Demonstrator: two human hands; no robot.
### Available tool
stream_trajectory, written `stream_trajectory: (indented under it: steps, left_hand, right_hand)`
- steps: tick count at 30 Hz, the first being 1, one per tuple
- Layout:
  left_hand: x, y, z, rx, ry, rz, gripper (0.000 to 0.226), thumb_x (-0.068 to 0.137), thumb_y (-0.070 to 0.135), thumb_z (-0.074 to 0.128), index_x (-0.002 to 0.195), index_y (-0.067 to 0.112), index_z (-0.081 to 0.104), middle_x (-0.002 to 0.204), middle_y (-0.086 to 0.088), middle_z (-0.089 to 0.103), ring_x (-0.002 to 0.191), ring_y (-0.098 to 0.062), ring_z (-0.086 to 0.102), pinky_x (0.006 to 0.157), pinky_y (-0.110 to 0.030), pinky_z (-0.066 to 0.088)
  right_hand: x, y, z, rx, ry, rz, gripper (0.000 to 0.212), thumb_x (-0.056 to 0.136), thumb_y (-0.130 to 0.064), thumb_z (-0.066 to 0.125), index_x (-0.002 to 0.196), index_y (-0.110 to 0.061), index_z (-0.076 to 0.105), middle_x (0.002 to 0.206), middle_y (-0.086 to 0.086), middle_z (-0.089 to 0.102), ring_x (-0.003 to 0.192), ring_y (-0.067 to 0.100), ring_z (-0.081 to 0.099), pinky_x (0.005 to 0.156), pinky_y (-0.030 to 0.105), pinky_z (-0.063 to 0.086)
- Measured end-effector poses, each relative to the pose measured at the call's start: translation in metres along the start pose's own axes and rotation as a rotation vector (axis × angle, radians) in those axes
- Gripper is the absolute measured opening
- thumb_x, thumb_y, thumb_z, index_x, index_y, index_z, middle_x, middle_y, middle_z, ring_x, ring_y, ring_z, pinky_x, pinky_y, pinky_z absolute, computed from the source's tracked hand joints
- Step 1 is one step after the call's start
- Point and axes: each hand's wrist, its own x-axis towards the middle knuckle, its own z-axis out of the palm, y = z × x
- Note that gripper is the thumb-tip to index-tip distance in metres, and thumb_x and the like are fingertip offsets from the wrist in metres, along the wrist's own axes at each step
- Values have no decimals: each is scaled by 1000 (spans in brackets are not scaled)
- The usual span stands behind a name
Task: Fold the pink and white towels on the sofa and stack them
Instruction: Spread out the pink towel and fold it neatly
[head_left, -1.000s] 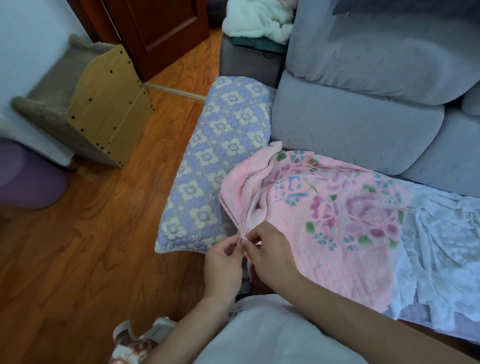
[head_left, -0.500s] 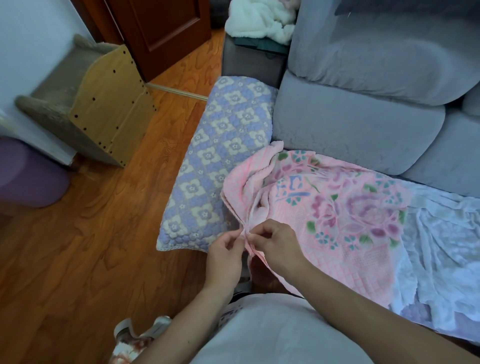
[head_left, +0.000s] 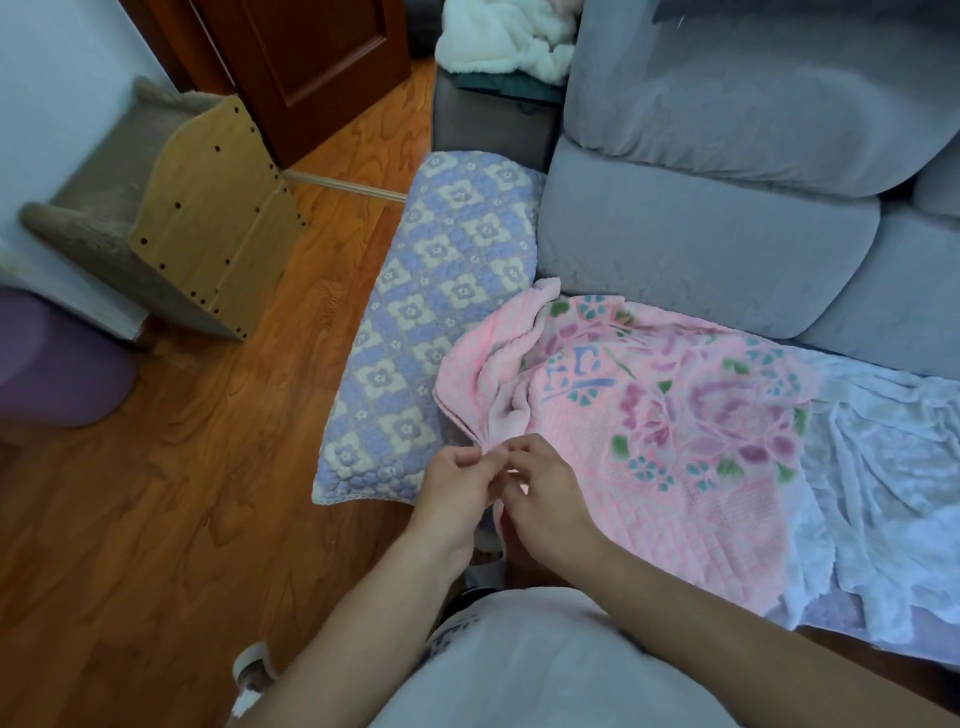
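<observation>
Here, a grey sofa (head_left: 701, 249) filling the upper right, taken as the landmark. Spread over its seat, the pink towel (head_left: 675, 441) with a floral print, mostly flat, its left part bunched into folds against the sofa's left arm, itself covered in a purple-and-cream flowered cover (head_left: 436, 312). Under and to the right of the pink one on the same seat, the white towel (head_left: 893, 467), crumpled, hanging over the sofa's front edge. At the front left of the seat, the left hand (head_left: 457, 486) and right hand (head_left: 545, 499) side by side, fingers curled and fingertips nearly meeting, both pinching the gathered near-left corner of the pink towel. From that pinch, cloth fanning up and rightward across the seat. Left of the sofa, wooden floor (head_left: 156, 519) and a wooden frame (head_left: 208, 218) against the wall. Behind the sofa's arm, a fluffy white bundle (head_left: 504, 41).
</observation>
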Motion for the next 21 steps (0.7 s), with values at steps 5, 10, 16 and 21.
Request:
stream_trajectory:
  steps: [5, 10, 16, 21]
  left_hand:
    - [11, -4, 4, -52, -74, -108, 32, 100, 9, 56, 69, 5, 64, 56, -4, 50, 64, -16, 59, 70, -27, 56]
    - [12, -13, 10, -46, -132, -164, 21, 98, 18, 61, 105, 0, 68, 77, -8, 74, 69, -12, 71, 61, -23, 53]
    - [8, -15, 11, 159, -91, -133, 18, 98, 11, 57, 107, -5, 60, 78, -13, 67, 55, -12, 61, 48, -22, 45]
    - [-12, 4, 32, 98, -141, -122, 9, 90, 16, 65, 86, 8, 66, 77, -14, 66, 60, -18, 63, 46, -18, 43]
  right_hand:
    - [1, 2, -7, 297, 3, 309, 24, 81, 12, 55, 85, -1, 75, 103, -4, 64, 86, -4, 63, 75, 10, 49]
    - [-6, 6, -3, 315, -107, 348, 27, 79, 17, 52, 93, 4, 70, 106, 5, 66, 78, -2, 63, 70, 14, 50]
    - [-7, 26, -29, 572, -101, 481, 25, 78, 8, 59, 96, -1, 73, 104, 18, 73, 98, 25, 68, 86, 29, 57]
    - [-25, 42, -17, -9, -47, 69, 70, 75, -21, 65, 141, -11, 46, 126, 10, 57, 114, 12, 54, 98, 51, 47]
